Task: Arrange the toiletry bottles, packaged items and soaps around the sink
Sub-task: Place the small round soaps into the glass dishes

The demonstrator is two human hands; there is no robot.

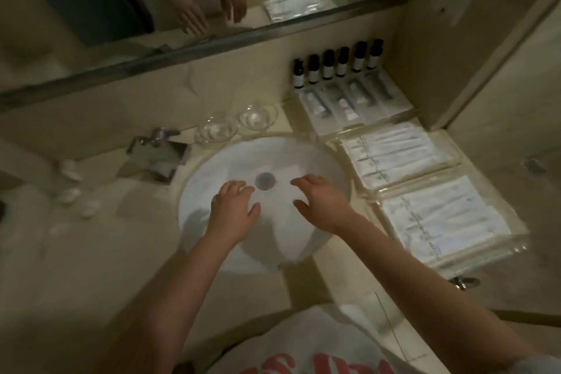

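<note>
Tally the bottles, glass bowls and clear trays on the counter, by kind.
Bottles: 6
Glass bowls: 2
Clear trays: 3
Total: 11

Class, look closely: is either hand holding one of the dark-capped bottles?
No: the left hand and right hand hang open over the sink, and the bottles stand in a row by the wall.

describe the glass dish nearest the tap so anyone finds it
Behind the white sink, right of the chrome tap, sit two clear glass dishes. It's the left dish, beside the tap, not the right dish by the packaged items.
</note>
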